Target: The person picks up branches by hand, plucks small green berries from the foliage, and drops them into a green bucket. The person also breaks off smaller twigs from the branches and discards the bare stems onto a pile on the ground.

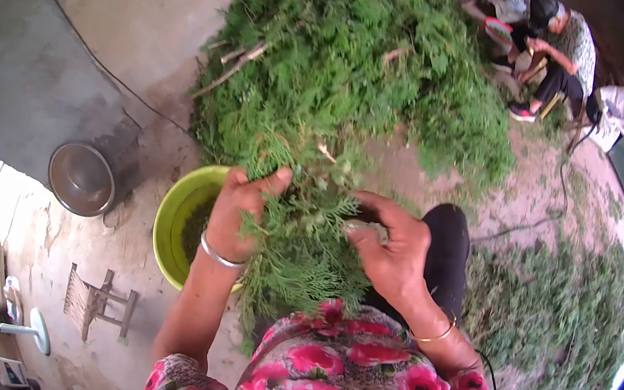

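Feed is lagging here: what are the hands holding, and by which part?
Both the left hand and right hand grip one leafy green sprig, at its upper end.

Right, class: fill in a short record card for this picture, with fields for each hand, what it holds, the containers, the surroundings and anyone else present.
left hand: left hand, silver bangle on the wrist, closed on a green leafy sprig
right hand: right hand, gold bangle, gripping the same sprig from the other side
containers: green bowl under the left hand; metal bowl further left on the ground
greenery: large pile of cut branches ahead; smaller heap at right
seat: small wooden stool lower left
others: a seated person at top right
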A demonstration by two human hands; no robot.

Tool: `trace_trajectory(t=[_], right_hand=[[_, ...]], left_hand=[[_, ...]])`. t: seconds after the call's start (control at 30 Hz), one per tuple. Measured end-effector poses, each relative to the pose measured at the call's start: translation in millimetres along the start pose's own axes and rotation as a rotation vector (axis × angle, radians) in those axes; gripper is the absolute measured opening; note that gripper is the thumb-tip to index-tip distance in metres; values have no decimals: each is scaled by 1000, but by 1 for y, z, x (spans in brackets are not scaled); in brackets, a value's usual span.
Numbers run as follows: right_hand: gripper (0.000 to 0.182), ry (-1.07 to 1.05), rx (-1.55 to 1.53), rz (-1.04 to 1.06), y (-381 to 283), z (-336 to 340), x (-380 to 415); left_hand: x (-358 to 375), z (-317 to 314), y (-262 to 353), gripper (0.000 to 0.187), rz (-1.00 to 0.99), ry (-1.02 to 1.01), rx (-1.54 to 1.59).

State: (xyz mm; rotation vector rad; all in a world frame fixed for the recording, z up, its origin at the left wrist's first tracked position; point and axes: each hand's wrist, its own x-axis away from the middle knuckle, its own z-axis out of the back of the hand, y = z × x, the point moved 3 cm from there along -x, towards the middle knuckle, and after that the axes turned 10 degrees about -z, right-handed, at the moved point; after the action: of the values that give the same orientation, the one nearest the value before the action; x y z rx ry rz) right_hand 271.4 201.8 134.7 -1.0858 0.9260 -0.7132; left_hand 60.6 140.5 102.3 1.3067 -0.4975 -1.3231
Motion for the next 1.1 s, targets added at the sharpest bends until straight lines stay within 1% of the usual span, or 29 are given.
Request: trace_trajectory(t=[0.03,0.07,0.13,0.17,0.2,0.27,0.3,0.33,0.4,0.43,0.5,0.53,0.6,0.63,0.7,0.73,0.8,0.83,0.87,0.93,0.97,1.0,1.07,1.1], right_hand=[[29,-105,-63,-132,26,-8,7],[29,-108,-65,-160,36,-10,12],[33,-315,-51,-71,45,-17,22],[36,-287,-1,-37,49,-18,25],[36,-290,-3,-50,50,-19,29],[36,-207,208,-57,50,-19,33],[35,-181,259,7,52,-19,33],[35,-180,259,4,55,-19,33],[35,-118,333,72,58,-18,35],[35,-119,334,68,58,-17,35],[30,-140,91,-56,58,-15,31],[30,-138,94,-61,58,-13,32],[22,-165,41,-162,59,-9,33],[22,-163,43,-164,57,-6,33],[15,-228,-63,-316,60,-4,32],[15,-228,-62,-317,62,-5,32],[11,-82,-178,-357,71,-5,33],[6,-51,-143,-363,72,-3,32],[6,-51,-144,-364,77,-2,32],[5,-86,-635,-691,101,-2,37],[8,53,-863,-820,100,-6,38],[8,54,-862,-820,102,-2,36],[10,101,-1150,-814,113,16,28],[13,24,-1208,-723,115,26,22]], left_hand=[[12,-5,-4,22,29,-12,3],[23,-13,-4,25,-55,-63,-109],[44,-26,-3,29,-230,-158,-331],[52,-31,-18,41,4,-201,-261],[60,-33,-21,41,17,-204,-258],[66,-36,-13,43,-77,-162,-409],[66,-39,-4,42,-124,-123,-374],[66,-41,-2,42,-123,-126,-372],[67,-45,-3,45,-64,-135,-363],[69,-49,-3,45,-60,-137,-361],[73,-52,1,53,-156,64,-400],[75,-53,0,53,-154,60,-395],[77,-57,-3,45,-203,28,-493],[76,-61,-1,45,-202,26,-490],[72,-70,-3,30,67,150,49],[72,-72,-2,30,67,150,50],[76,-78,-8,19,393,335,731],[73,-77,-2,18,409,321,673],[74,-80,1,18,410,321,672],[77,-86,3,19,485,351,692],[80,-86,-3,21,485,356,730],[80,-85,-5,21,485,355,731],[81,-79,-9,20,485,404,927],[86,-74,-22,18,504,362,885]])
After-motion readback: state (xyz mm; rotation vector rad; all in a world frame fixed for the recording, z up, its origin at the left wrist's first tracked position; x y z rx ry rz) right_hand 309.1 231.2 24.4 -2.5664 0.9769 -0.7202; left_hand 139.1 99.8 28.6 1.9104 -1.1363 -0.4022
